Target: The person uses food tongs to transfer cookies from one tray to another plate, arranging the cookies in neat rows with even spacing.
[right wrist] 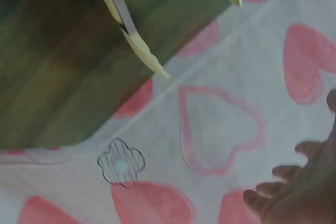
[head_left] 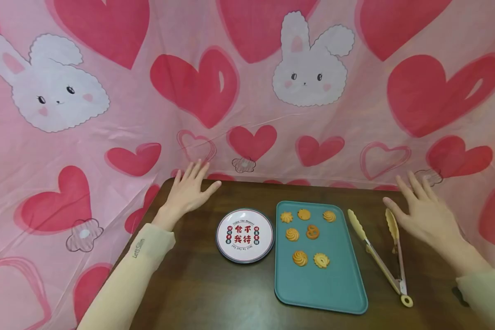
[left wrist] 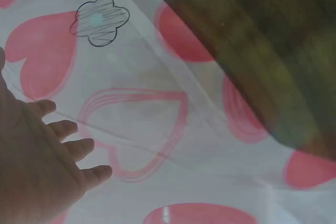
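My left hand (head_left: pixel 188 191) is held with its fingers spread over the back left part of the table, holding nothing. On the other side my right hand (head_left: pixel 429 217) is likewise spread and bare, closest to a pair of tongs (head_left: pixel 381 268). The tongs have cream tips and metal arms, and they lie with their tips apart. Left of them is a teal tray (head_left: pixel 321 288) with several cookies, among them a pretzel-shaped one (head_left: pixel 312 232) and a swirled one (head_left: pixel 299 258). A round white plate (head_left: pixel 245 254) with red and dark lettering sits between the left hand and the tray.
The dark wooden table (head_left: pixel 206 293) ends at a pink cloth (head_left: pixel 247 110) printed with hearts and rabbits, which hangs behind it and along the left side. A small dark object (head_left: pixel 459 295) shows partly beside the right sleeve.
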`<state>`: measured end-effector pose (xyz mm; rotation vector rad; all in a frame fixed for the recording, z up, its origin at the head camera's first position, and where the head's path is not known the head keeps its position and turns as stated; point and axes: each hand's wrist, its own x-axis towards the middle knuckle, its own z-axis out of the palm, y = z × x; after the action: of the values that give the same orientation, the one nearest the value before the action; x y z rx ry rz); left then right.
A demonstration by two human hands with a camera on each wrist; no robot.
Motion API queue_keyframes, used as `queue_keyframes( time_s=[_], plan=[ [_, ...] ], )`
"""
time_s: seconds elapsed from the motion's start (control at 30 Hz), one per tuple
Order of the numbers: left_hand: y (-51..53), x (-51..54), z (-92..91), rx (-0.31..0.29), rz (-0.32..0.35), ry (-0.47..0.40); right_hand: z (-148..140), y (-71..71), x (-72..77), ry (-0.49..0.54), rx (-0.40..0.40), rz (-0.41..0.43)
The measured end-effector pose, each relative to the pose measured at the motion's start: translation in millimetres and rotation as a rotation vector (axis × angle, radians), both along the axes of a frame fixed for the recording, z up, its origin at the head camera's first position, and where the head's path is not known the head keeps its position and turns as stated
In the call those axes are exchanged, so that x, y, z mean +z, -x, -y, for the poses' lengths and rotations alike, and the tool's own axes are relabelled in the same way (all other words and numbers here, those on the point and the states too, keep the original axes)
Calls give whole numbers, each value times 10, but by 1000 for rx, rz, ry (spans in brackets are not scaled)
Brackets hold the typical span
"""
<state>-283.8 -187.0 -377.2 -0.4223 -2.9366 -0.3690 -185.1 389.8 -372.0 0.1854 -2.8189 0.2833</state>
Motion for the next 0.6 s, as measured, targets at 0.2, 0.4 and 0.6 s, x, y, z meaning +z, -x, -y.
queue_keyframes(
  time_s=[0.2, 0.4, 0.6],
  plan=[
    [-57, -250, -9, 10, -23, -119, 77, -136, -198, 117, -89, -17],
    [-119, -425, -56, 13, 35, -307, 125, -227, -417, 197, -149, -23],
    [-153, -548, -117, -5, 139, -461, 157, -328, -639, 281, -203, 11]
  ],
)
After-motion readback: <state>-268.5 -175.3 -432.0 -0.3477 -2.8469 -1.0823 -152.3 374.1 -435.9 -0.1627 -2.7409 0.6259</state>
